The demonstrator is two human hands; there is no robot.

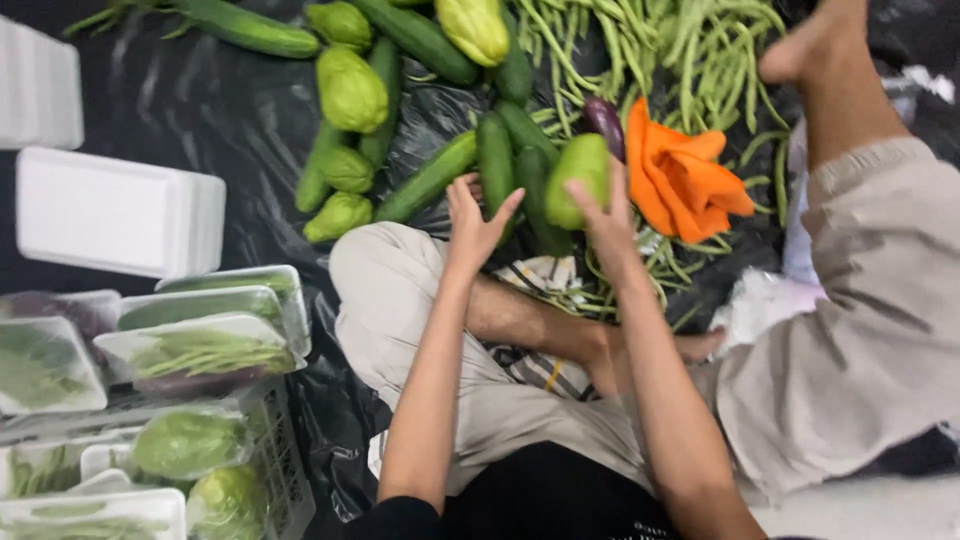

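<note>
Nearest, the person sits cross-legged in light trousers on a black plastic sheet point(200, 110) spread over the floor, both bare forearms stretched away from the body. At the near left a white crate point(285, 470) holds wrapped foam trays of vegetables point(200, 350) (green beans, pale green gourds, something purple), stacked one on another.

Farther out, the left hand point(472, 215) is spread wide with fingers splayed, holding nothing; its fingertips are just at the near ends of the dark green cucumbers point(497, 160) that lie in a loose row. Just right of it, the right hand point(608, 218) grips a smooth light green chayote point(578, 175) from its right side, fingers curled round it, lifted slightly above the cucumbers. An orange cloth point(680, 175) lies crumpled right beside that hand, with a small purple aubergine point(603, 118) at its far left edge.

To the far left sit two stacks of empty white foam trays point(115, 210). Beyond the hands lie more chayotes point(350, 90), and at the far right a heap of long green beans point(650, 50). Another person's bare foot point(810, 45) and light trouser leg come in from the right.
</note>
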